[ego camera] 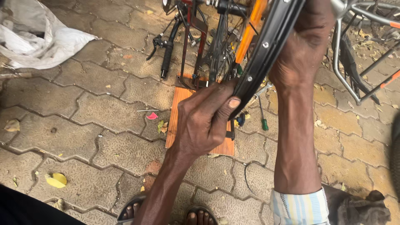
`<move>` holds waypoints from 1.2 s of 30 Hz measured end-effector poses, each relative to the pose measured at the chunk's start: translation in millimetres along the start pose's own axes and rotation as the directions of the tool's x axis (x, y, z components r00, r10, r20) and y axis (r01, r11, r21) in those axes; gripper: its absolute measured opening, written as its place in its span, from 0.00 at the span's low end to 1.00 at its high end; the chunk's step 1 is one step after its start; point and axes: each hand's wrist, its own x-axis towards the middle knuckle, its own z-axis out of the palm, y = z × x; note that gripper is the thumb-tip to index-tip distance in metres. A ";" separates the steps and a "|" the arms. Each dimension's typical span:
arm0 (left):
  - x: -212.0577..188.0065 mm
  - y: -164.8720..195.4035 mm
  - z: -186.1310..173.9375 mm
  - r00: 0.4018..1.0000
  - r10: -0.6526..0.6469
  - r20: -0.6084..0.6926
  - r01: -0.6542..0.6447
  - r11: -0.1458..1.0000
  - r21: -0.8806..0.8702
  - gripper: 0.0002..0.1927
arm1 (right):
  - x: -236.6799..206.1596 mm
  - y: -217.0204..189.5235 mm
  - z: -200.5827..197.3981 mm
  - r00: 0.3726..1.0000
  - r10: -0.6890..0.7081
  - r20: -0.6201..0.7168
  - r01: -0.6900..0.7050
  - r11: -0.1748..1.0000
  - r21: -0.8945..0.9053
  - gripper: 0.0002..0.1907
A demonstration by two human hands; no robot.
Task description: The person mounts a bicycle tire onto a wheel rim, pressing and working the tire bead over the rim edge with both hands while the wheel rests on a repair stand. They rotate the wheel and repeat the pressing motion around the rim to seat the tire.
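Note:
A black bicycle wheel rim (266, 46) with small spoke holes runs diagonally from the top right down to the middle. My left hand (206, 118) grips the rim's lower end, thumb pressed on its edge. My right hand (306, 46) holds the rim higher up, its fingers wrapped behind it. An orange strip (250, 31) runs beside the rim. Under the rim stands a dark metal stand (200, 54) on an orange wooden board (177, 121).
Paved interlocking blocks cover the ground. A white sack (37, 37) lies at the top left. A green-handled screwdriver (263, 118) rests beside the board. A bicycle frame with a rack (354, 71) stands at right. My sandalled feet (166, 214) show at the bottom.

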 end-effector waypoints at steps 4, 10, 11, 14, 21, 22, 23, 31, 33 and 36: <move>-1.2 1.4 0.4 1.000 -0.018 -0.003 0.018 1.000 -0.004 0.14 | 3.0 9.5 -2.7 0.925 -0.339 -0.169 0.077 0.606 -0.791 0.06; 3.6 4.0 -2.5 0.999 -0.051 0.014 0.052 0.998 -0.041 0.13 | 10.9 -14.4 -7.4 0.978 -0.199 0.055 0.202 0.866 -0.457 0.09; 4.0 4.4 -3.2 0.999 -0.044 0.020 0.045 0.998 -0.046 0.13 | 12.3 -20.2 -6.4 0.981 -0.158 0.111 0.187 0.916 -0.354 0.09; 4.6 5.5 -2.3 0.999 -0.036 -0.005 0.036 0.998 -0.044 0.14 | 14.7 -41.4 -9.6 0.984 -0.003 0.176 0.037 0.981 -0.190 0.07; 7.7 4.6 -1.9 0.998 -0.067 0.010 0.067 0.997 -0.038 0.15 | 6.8 -22.5 22.5 0.989 -0.145 -0.014 0.142 0.980 -0.137 0.10; 8.3 5.4 -0.7 0.999 -0.044 -0.002 0.044 0.998 -0.045 0.14 | 6.4 -23.0 21.3 0.990 -0.135 -0.029 0.130 0.982 -0.140 0.10; 10.0 5.9 1.9 0.999 -0.036 -0.026 0.034 0.997 -0.070 0.14 | 3.6 -25.5 21.3 0.991 -0.125 -0.043 0.118 0.983 -0.142 0.10; 16.1 3.1 -3.8 0.999 0.012 -0.039 -0.012 1.000 0.010 0.23 | -12.0 -29.2 14.0 0.992 -0.041 -0.121 0.041 0.999 -0.001 0.13; 11.2 4.2 -5.4 0.997 0.069 -0.016 -0.069 0.997 0.031 0.20 | -17.2 -16.2 16.2 0.987 0.014 -0.162 -0.027 0.997 -0.078 0.10; 5.2 5.8 -3.8 0.992 0.127 -0.029 -0.126 0.992 0.031 0.17 | -20.2 -10.2 7.3 0.978 0.131 -0.163 -0.148 0.984 -0.097 0.12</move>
